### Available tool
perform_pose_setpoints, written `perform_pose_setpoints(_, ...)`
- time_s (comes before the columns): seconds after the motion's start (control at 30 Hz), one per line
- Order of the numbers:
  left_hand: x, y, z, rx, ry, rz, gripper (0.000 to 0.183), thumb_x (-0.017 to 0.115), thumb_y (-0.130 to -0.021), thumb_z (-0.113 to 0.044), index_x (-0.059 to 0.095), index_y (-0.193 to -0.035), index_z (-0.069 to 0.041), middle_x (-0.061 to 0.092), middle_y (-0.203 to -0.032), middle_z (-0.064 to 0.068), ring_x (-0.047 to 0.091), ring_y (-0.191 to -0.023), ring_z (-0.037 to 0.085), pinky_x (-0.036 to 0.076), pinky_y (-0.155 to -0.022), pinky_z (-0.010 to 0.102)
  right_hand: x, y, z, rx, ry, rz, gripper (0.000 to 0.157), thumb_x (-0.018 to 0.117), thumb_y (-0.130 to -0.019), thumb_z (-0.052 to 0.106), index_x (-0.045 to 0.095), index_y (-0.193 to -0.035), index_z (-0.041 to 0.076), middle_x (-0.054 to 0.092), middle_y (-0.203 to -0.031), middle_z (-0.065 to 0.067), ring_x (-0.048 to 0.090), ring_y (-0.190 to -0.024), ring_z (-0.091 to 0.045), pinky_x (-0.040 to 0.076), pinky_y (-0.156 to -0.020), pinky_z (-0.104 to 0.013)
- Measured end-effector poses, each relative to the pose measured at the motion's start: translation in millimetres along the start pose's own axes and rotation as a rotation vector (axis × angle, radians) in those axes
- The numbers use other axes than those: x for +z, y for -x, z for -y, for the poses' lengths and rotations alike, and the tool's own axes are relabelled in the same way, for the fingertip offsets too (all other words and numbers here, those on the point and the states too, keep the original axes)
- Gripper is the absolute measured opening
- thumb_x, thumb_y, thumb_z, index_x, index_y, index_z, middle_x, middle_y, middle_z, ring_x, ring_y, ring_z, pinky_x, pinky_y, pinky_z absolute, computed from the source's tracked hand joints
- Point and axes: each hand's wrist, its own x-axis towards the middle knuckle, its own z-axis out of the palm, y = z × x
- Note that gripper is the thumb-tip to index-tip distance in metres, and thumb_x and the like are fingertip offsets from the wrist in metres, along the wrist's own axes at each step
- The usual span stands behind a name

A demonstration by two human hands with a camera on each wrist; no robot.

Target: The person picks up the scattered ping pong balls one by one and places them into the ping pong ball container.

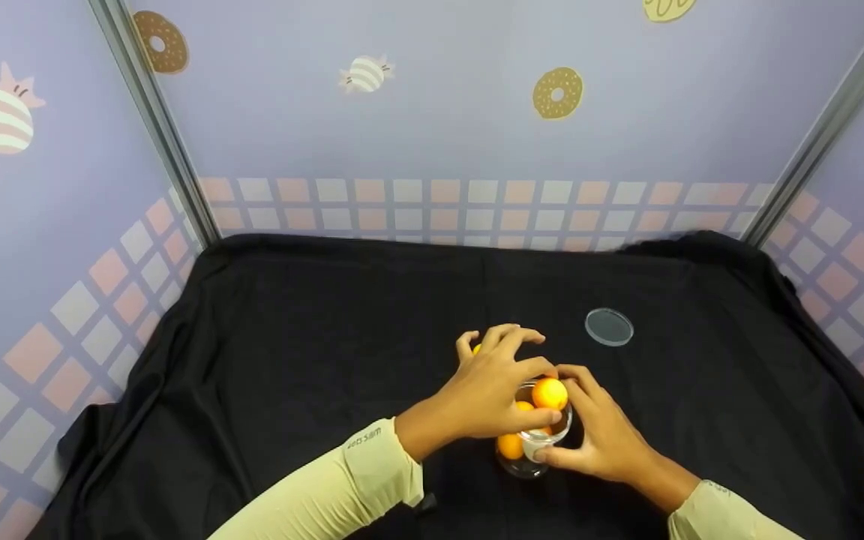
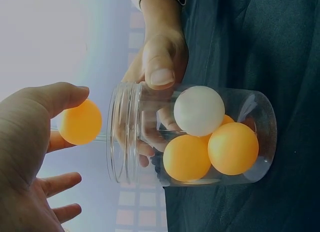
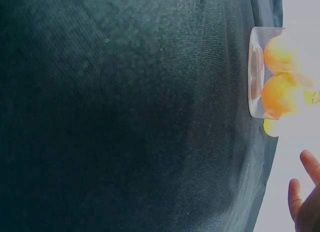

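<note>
Cuff lettering I couldn't read, one clear jar that stood near, right of centre, one white ping-pong ball and three orange ping-pong balls I counted inside, right hand gripped it, left hand pinched another orange ball at its mouth, other fingers spread, one clear round lid lay farther right.

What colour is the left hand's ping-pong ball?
Orange ping-pong ball, clearest in left wrist view.
</note>
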Motion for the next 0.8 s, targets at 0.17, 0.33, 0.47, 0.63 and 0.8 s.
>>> perform_pose_setpoints(0.17,0.1,0.0,0.0,0.007,-0.002,-0.002,0.040,0.072,-0.084,-0.062,0.070,-0.115,-0.037,0.048,-0.153,-0.002,0.035,-0.146,0.028,0.029,-0.105,0.067,-0.3,-0.1,-0.4,0.004,-0.003,-0.002,0.083,0.090,-0.064,0.057,0.057,-0.135,0.030,0.049,-0.142,0.007,0.057,-0.119,-0.011,0.054,-0.095,-0.041)
perform_pose_setpoints(0.33,1.3,0.2,0.1,0.007,-0.008,-0.001,0.041,0.072,-0.083,-0.062,0.070,-0.116,-0.037,0.048,-0.153,-0.003,0.035,-0.146,0.028,0.029,-0.105,0.067,0.0,-0.3,-0.6,0.013,-0.002,0.003,0.082,0.090,-0.065,0.058,0.058,-0.135,0.031,0.048,-0.142,0.008,0.056,-0.118,-0.011,0.054,-0.094,-0.042)
perform_pose_setpoints(0.47,2.4,0.6,0.6,0.014,0.000,-0.014,0.039,0.073,-0.083,-0.058,0.070,-0.115,-0.037,0.048,-0.151,-0.002,0.036,-0.145,0.028,0.029,-0.104,0.068,0.6,0.1,-0.8,0.000,-0.002,0.000,0.081,0.090,-0.065,0.057,0.061,-0.133,0.024,0.049,-0.141,0.005,0.057,-0.117,-0.012,0.055,-0.092,-0.042)
perform_pose_setpoints(0.63,2.0,0.6,1.5,0.015,-0.005,-0.023,0.038,0.073,-0.083,-0.056,0.071,-0.116,-0.037,0.050,-0.150,-0.002,0.036,-0.145,0.028,0.029,-0.104,0.068,0.8,0.8,-0.8,-0.003,0.004,-0.001,0.082,0.090,-0.064,0.058,0.062,-0.131,0.019,0.048,-0.141,0.004,0.057,-0.118,-0.013,0.055,-0.094,-0.043)
perform_pose_setpoints(0.8,2.3,0.3,2.6,0.009,-0.016,-0.021,0.039,0.073,-0.083,-0.056,0.071,-0.117,-0.037,0.050,-0.150,-0.002,0.036,-0.145,0.029,0.029,-0.105,0.068,0.6,0.4,-0.5,0.006,0.001,0.003,0.081,0.090,-0.064,0.058,0.062,-0.131,0.021,0.048,-0.141,0.005,0.057,-0.119,-0.013,0.054,-0.095,-0.043)
